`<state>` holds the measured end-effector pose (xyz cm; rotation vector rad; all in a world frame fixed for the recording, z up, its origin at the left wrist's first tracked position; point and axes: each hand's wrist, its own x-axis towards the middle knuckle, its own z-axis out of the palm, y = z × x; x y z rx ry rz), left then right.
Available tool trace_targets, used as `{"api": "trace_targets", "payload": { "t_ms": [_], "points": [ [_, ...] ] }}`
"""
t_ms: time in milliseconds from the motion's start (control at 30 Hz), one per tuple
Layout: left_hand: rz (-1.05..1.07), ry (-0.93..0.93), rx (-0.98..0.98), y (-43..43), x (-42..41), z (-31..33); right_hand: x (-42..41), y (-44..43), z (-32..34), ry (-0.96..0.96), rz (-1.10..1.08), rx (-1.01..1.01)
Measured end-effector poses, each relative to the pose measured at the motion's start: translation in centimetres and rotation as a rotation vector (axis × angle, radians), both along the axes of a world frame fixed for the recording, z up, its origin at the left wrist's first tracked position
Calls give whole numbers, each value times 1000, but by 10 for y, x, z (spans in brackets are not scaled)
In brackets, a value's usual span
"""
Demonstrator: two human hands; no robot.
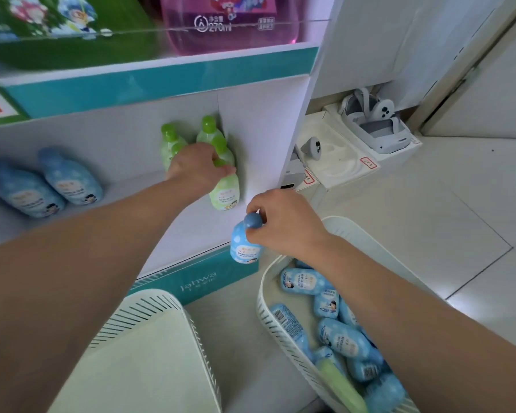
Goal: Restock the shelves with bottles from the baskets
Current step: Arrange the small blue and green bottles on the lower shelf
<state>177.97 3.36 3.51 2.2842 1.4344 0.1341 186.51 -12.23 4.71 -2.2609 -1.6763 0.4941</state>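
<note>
One green bottle [225, 189] stands on the shelf [191, 231], gripped at its cap by the left hand [195, 166]; the right hand [283, 222] pinches a blue bottle [244, 244] by its neck, upright, just outside the shelf's front edge.

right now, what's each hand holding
left hand: grips a green bottle
right hand: grips a blue bottle

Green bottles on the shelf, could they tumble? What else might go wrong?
Maybe. The left hand grips the front green bottle close against the other green bottles, so a nudge could topple them. The right hand holds the blue bottle only near its cap, so it might slip and drop.
</note>
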Motion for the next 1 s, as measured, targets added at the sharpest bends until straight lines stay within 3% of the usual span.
{"api": "trace_targets", "payload": {
  "t_ms": [633,1000],
  "points": [
    [-4,-60,61,-1,19,-17,1,2,-8,17,-5,-26],
    [-25,-7,-29,-10,-17,-28,-9,6,-6,5,13,1]
  ]
}}
